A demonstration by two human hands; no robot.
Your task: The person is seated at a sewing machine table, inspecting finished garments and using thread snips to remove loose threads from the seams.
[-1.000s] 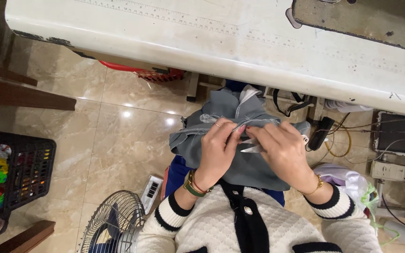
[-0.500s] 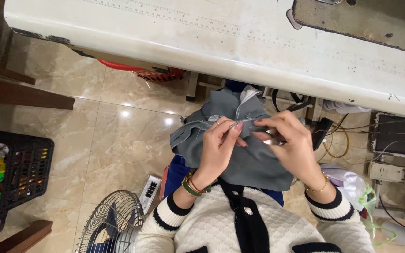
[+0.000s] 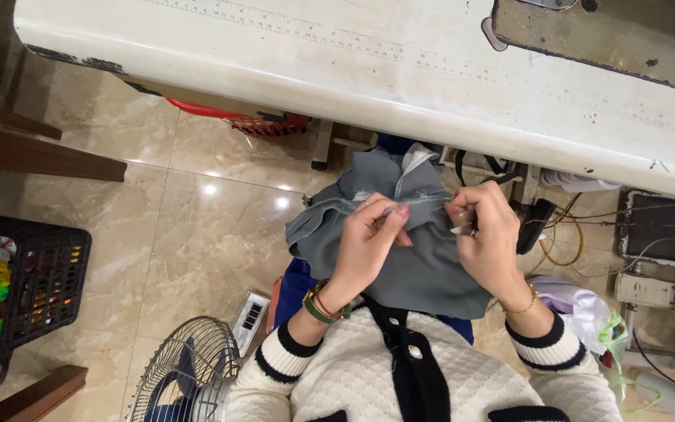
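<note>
Head cam: both hands pinch grey garment (image 3: 416, 266) seam; right hand (image 3: 490, 242) shifted rightward, left hand (image 3: 369, 242) unchanged.

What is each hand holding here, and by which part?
Both the left hand and the right hand pinch the grey garment along its stitched top edge; anything else held cannot be told.

**A small sewing workshop**

A long white sewing table (image 3: 369, 86) with a ruler scale along its edge fills the top, a metal machine bed (image 3: 603, 39) set into its right end. Below the table, cables (image 3: 564, 234) trail over polished tile floor (image 3: 197, 203); a black crate (image 3: 41, 285) and floor fan (image 3: 185, 375) stand left.
</note>
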